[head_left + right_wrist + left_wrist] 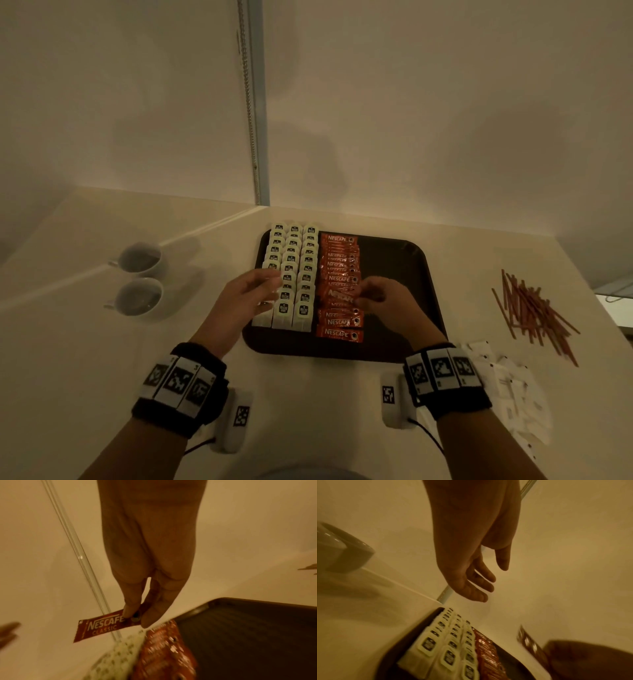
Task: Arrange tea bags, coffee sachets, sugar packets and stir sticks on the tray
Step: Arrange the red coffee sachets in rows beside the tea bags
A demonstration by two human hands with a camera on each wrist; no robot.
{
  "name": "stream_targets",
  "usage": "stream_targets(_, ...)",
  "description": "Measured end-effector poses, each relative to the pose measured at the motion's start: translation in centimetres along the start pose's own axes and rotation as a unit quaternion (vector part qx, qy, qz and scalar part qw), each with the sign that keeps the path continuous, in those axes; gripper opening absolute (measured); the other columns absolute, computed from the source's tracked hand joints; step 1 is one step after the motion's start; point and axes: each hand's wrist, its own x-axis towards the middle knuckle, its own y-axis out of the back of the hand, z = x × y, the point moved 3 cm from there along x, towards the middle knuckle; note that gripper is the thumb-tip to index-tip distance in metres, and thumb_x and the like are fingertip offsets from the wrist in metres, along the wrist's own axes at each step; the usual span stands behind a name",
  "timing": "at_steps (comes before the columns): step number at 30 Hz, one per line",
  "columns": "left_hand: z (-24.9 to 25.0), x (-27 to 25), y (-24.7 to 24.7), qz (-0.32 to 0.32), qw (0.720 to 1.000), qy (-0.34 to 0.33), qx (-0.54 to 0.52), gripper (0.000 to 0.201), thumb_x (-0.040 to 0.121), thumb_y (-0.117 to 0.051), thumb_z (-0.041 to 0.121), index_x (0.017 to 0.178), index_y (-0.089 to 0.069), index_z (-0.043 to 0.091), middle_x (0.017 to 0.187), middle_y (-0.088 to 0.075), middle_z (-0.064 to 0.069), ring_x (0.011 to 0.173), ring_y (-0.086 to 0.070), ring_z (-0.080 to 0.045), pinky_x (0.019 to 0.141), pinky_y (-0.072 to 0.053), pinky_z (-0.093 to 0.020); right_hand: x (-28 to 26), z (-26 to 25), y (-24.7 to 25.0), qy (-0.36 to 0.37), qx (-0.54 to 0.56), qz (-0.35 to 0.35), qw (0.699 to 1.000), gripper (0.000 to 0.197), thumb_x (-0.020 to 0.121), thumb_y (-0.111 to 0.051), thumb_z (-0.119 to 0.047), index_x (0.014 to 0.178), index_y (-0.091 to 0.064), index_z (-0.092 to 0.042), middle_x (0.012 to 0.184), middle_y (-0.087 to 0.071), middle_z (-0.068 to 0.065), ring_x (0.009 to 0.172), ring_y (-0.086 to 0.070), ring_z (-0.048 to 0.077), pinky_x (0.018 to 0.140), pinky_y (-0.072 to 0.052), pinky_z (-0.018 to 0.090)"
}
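A dark tray lies on the cream counter. Three columns of white tea bags fill its left side, and beside them runs a column of red Nescafe coffee sachets. My right hand hovers over that column and pinches one coffee sachet by its end between thumb and fingers. My left hand floats above the tea bags, fingers straight and holding nothing. Brown stir sticks lie in a loose pile right of the tray. White sugar packets are scattered at the near right.
Two white cups stand left of the tray. The tray's right half is bare. A wall corner with a metal strip rises just behind the tray.
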Motion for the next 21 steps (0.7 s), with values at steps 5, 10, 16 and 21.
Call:
stream_targets(5,-1.4,-1.0,3.6,0.045,0.998,0.028,0.020,0.017,0.097,-0.050,0.016,0.102,-0.066,0.015,0.098,-0.069,-0.006,0.089,-0.063,-0.024,0.081,-0.049,-0.033,-0.9,4.6,-2.9,-0.061,-0.073,-0.050,0.994,0.016,0.087,-0.064,-0.011,0.102,-0.066,-0.015,0.116,-0.061,-0.001,0.102,-0.053,0.006,0.085,-0.039,0.012)
stream_targets(10,-2.6,-1.5,5.7,0.076,0.996,0.043,0.022,0.017,0.098,-0.048,0.015,0.101,-0.065,0.016,0.098,-0.067,-0.008,0.089,-0.062,-0.026,0.079,-0.048,-0.033,-1.0,6.5,-5.3,-0.096,-0.074,-0.067,0.990,0.018,0.087,-0.063,-0.008,0.105,-0.066,-0.011,0.122,-0.057,0.003,0.116,-0.051,0.015,0.094,-0.037,0.021)
stream_targets(16,-2.7,-1.3,6.1,0.084,0.995,0.048,0.021,0.018,0.098,-0.047,0.014,0.099,-0.065,0.016,0.096,-0.067,-0.008,0.086,-0.062,-0.024,0.077,-0.048,-0.032,-0.2,7.0,-6.2,-0.099,-0.103,-0.002,0.990,0.013,0.084,-0.068,-0.014,0.097,-0.065,-0.014,0.111,-0.060,0.003,0.101,-0.056,0.013,0.097,-0.046,0.030)
stream_targets(21,-2.9,-1.0,5.9,0.082,0.995,0.058,0.024,0.018,0.098,-0.047,0.014,0.099,-0.065,0.016,0.098,-0.066,-0.009,0.086,-0.062,-0.024,0.077,-0.048,-0.031,0.0,7.1,-6.0,-0.092,-0.131,0.016,0.987,0.012,0.083,-0.069,-0.016,0.091,-0.061,-0.016,0.104,-0.054,0.001,0.094,-0.051,0.011,0.090,-0.045,0.026)
